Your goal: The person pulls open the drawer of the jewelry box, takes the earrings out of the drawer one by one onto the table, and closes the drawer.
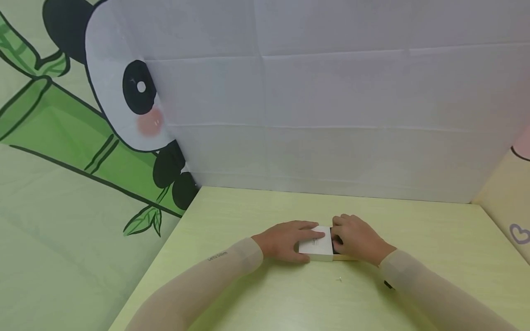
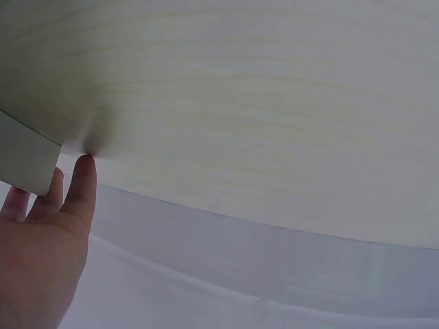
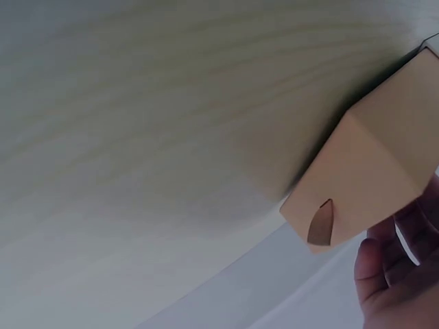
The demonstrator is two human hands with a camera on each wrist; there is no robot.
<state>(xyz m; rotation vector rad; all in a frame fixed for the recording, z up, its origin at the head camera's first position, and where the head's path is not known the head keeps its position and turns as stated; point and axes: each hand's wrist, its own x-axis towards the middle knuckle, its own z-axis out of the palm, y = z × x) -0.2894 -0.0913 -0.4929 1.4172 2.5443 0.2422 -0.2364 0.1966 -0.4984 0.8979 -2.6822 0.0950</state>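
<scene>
Sleeves (image 1: 198, 287) lie nearest; left hand (image 1: 285, 240) rests unclenched on white box (image 1: 318, 247); whether right hand (image 1: 359, 236) grasps drawer (image 3: 357, 181), I cannot tell; light steadying could let the box skid.

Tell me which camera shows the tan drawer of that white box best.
The right wrist view: the tan drawer is large there, with its end face and small tab plain. The head view shows only a thin strip below the right hand. The left wrist view shows just a corner of the outer cover, no drawer.
</scene>
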